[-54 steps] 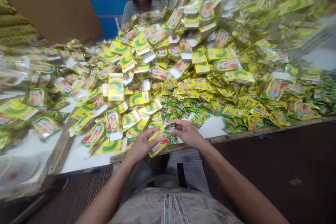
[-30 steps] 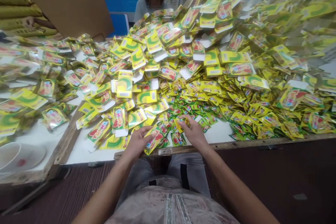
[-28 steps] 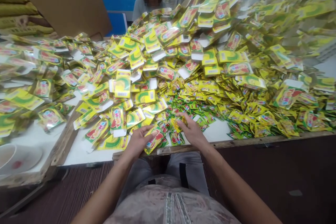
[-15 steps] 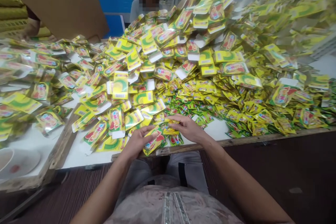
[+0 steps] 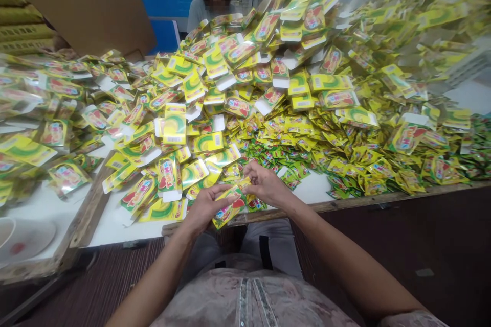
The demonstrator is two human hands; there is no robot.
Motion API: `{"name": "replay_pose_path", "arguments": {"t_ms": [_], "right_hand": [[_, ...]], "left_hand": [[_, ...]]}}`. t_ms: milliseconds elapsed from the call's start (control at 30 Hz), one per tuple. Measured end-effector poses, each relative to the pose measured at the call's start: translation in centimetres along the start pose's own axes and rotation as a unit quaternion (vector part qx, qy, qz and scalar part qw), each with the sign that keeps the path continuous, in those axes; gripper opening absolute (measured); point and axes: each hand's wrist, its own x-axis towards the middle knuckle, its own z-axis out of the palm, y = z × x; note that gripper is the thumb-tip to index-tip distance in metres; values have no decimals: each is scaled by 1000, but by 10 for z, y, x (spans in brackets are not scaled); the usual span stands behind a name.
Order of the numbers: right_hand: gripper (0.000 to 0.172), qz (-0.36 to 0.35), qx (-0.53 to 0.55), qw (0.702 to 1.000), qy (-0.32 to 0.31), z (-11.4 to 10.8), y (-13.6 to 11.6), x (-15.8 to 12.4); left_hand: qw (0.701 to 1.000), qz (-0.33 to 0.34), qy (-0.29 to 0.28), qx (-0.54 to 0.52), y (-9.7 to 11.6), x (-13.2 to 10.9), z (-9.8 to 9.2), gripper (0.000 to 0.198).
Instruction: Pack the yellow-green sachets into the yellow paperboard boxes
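My left hand (image 5: 205,207) grips a flat yellow carton sleeve (image 5: 230,209) with red and green print, at the near edge of the white table (image 5: 314,189). My right hand (image 5: 264,184) is closed on a small yellow sachet (image 5: 242,183) and holds it at the top end of that carton. Both hands meet just above the table's wooden front rim (image 5: 345,204). A heap of small sachets (image 5: 291,158) lies right behind my right hand. Flat yellow cartons (image 5: 180,163) are piled to the left of my left hand.
A huge mound of yellow cartons and sachets (image 5: 291,61) covers the table to the back and both sides. Another person (image 5: 215,0) sits behind the mound. A cardboard sheet (image 5: 84,5) leans at the back left. A white bowl (image 5: 19,237) rests at the near left.
My right hand reached into the sachet heap, picked up a small sachet and carried it back to the carton in my left hand. The left hand stayed put.
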Motion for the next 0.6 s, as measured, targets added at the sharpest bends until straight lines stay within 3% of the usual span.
{"name": "replay_pose_path", "arguments": {"t_ms": [167,300,400,600], "right_hand": [[32,26,144,988,50,5,8,-8],[36,47,142,984,95,8,4,-18],[38,46,135,988,59,9,-2,-25],[61,21,105,994,0,12,-9,-28]], "left_hand": [[999,9,25,-34,0,1,1,46],[998,16,51,-29,2,1,4,48],[999,23,43,-12,3,1,6,47],[999,27,29,-5,2,0,8,42]]}}
